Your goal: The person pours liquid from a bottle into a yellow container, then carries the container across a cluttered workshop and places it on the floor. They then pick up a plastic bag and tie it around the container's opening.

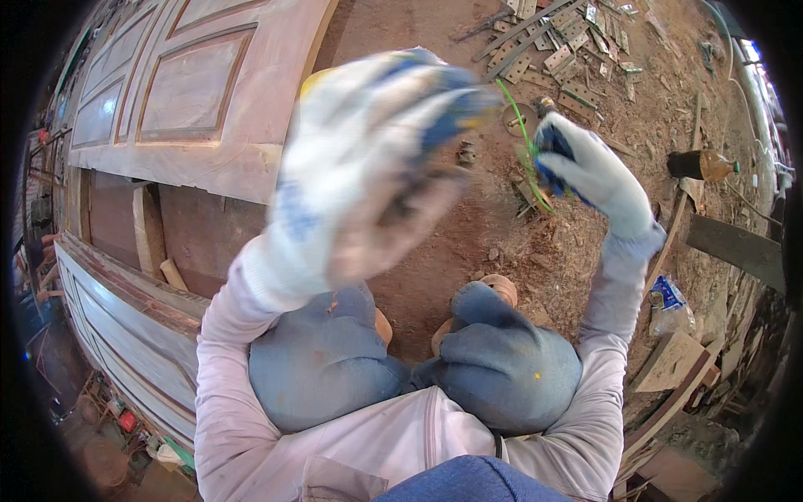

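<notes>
My left hand (368,159), in a white work glove with blue coating and a yellow-stained fingertip, is raised close in front of me and blurred by motion. Its fingers reach to the right, apart from the thumb, and nothing shows between them. A sliver of something yellow (313,82) peeks out behind this hand. Farther right, my right hand (595,167) wears a matching glove and has its fingers curled closed. A thin bright green strand (517,113) runs through that grip, its ends sticking out above and below. Just past the fingers is a small brownish piece (545,105), partly hidden.
Large panelled wooden doors (196,79) lie on a support at left. Metal hinges and plates (577,42) are scattered over the dirt ground at the far side. To the right are a dark bottle (703,165), a grey board (736,251), a plastic bag (672,305) and wood offcuts (673,361).
</notes>
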A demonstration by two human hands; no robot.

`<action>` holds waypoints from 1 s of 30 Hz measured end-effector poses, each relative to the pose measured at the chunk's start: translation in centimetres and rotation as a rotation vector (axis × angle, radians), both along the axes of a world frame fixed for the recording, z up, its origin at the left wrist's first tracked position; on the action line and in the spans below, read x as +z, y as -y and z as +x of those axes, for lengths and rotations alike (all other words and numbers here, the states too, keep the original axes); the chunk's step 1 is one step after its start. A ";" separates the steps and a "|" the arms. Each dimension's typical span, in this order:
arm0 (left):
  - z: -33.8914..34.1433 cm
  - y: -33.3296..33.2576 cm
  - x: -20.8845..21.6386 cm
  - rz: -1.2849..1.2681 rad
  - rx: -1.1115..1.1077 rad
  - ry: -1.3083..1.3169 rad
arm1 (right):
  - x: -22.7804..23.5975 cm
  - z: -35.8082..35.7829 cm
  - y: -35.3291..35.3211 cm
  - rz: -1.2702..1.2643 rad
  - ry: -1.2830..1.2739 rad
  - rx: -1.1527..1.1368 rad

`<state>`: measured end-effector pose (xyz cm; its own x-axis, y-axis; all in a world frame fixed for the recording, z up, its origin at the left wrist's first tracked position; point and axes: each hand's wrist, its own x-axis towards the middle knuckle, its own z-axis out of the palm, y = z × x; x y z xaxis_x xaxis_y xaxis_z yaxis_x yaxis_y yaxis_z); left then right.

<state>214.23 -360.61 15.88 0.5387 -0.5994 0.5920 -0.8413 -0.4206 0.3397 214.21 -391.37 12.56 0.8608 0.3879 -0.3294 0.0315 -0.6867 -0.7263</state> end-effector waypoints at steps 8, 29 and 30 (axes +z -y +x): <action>-2.9 4.4 -2.9 -0.178 -0.106 -1.016 | 5.8 -2.1 -3.9 0.170 -0.017 0.021; 1.5 1.1 -12.6 -0.160 0.470 -0.189 | -6.0 12.3 -10.0 -0.041 0.422 -0.042; 1.5 1.0 -13.1 -0.170 0.465 -0.181 | -6.1 12.0 -10.1 -0.043 0.413 -0.074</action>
